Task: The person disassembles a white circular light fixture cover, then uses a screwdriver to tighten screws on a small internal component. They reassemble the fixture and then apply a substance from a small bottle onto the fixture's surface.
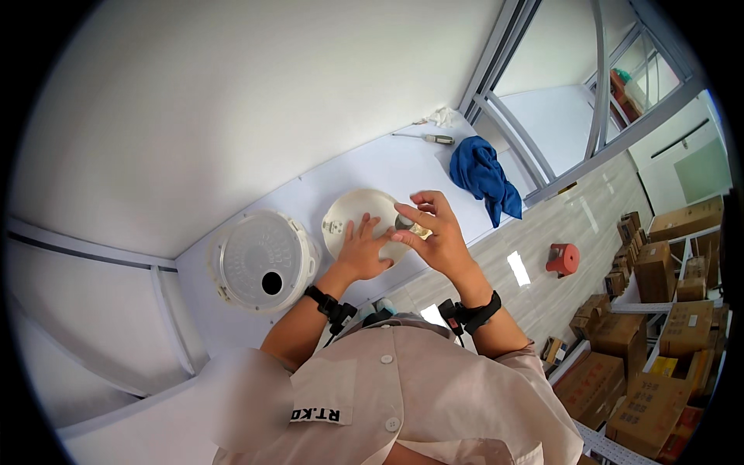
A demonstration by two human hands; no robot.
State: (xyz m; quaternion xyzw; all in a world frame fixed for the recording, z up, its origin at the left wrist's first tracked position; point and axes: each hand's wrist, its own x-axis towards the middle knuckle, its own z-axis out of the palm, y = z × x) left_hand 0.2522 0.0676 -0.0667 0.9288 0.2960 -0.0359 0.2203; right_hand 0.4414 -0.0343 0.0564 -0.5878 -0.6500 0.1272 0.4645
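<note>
A round off-white shell (pixel 346 208), shaped like a shallow lid or base, lies on the white table in front of me. My left hand (pixel 363 249) rests over it with fingers spread, touching its surface. Just above its right side, my right hand (pixel 440 231) pinches a small round part (pixel 404 222) between thumb and fingers. The part looks grey and metallic, with a yellowish side; its exact kind I cannot make out. To the left stands a round white tub-like housing (pixel 260 252) with a greyish translucent top and a dark round hole.
On the far right of the white table (pixel 387 167) lie a screwdriver (pixel 438 139), a crumpled white tissue (pixel 443 116) and a blue cloth (pixel 482 174) hanging over the edge. A red stool (pixel 563 260) stands on the floor; shelves with cardboard boxes (pixel 620 333) fill the right.
</note>
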